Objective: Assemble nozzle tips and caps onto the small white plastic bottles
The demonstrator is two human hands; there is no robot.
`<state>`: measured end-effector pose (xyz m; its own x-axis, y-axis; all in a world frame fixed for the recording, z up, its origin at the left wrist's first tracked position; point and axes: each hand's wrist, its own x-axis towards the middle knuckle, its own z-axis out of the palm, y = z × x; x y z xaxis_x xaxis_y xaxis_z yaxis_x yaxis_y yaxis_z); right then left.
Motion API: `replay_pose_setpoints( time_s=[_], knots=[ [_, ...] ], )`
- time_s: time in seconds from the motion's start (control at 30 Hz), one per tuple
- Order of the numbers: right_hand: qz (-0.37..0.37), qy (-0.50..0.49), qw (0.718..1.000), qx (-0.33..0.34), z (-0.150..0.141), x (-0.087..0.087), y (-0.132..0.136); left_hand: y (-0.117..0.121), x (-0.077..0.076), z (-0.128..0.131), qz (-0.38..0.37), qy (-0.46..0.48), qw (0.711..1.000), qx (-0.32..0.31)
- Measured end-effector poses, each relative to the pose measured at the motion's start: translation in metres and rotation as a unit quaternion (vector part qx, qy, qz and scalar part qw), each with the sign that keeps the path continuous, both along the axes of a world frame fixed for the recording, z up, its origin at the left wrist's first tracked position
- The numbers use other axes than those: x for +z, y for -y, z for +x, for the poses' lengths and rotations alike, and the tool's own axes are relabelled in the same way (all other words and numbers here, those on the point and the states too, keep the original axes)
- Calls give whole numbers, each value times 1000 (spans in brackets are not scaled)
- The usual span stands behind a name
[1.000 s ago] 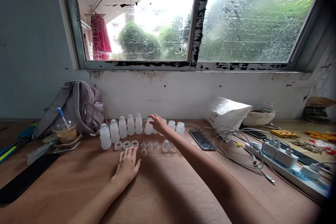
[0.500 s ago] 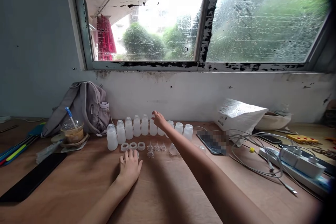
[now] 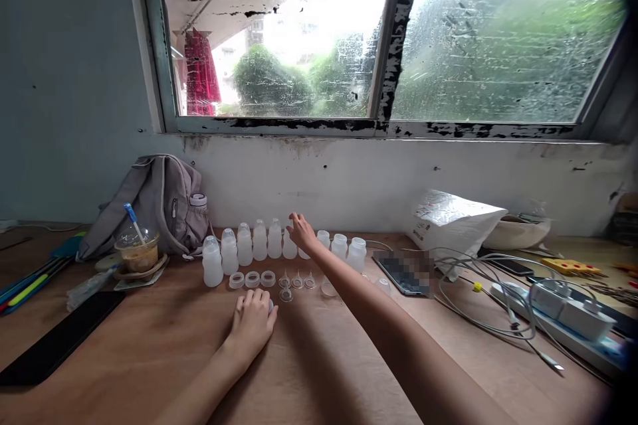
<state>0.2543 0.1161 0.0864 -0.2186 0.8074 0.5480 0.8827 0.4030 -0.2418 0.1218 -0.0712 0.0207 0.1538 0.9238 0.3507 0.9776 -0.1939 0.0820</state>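
Note:
My right hand (image 3: 302, 234) reaches to the back row, its fingers curled around the top of a frosted baby bottle (image 3: 289, 250) that it partly hides. Left of it stand several capped baby bottles (image 3: 244, 246); on the right, bottles (image 3: 356, 254) have open necks. My left hand (image 3: 255, 319) rests low on the table, fingers bent over a white collar ring (image 3: 270, 306) of which only an edge shows. Just beyond it lie three more rings (image 3: 252, 279). Several clear nipples (image 3: 298, 280) are beside them. Clear domed caps (image 3: 329, 287) sit partly behind my right forearm.
A grey backpack (image 3: 164, 206) and an iced drink cup (image 3: 138, 252) stand at left, near a black flat slab (image 3: 62, 339). At right are a phone (image 3: 403, 273), a white bag (image 3: 451, 222), tangled cables (image 3: 478, 319) and a power strip (image 3: 558, 315).
My left hand has drawn slightly back and right, with the collar ring now at its fingers' right side. My right hand has barely moved at the bottle row.

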Motion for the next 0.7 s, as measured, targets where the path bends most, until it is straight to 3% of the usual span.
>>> replay_pose_setpoints(
  time_s=[0.17,0.33,0.47,0.57,0.7],
  knots=[
    [49,6,998,40,6,-6,43,-1,0,0,23,25,999,-21],
    [30,70,988,136,17,-50,99,-2,-4,2,36,58,997,-20],
    [-20,84,988,124,18,-80,116,-5,-6,0,66,117,990,-43],
    [-58,69,989,118,17,-84,118,-7,-4,-1,107,176,976,-66],
    [-78,9,988,134,22,-77,127,-3,1,1,138,260,950,-100]
  ],
)
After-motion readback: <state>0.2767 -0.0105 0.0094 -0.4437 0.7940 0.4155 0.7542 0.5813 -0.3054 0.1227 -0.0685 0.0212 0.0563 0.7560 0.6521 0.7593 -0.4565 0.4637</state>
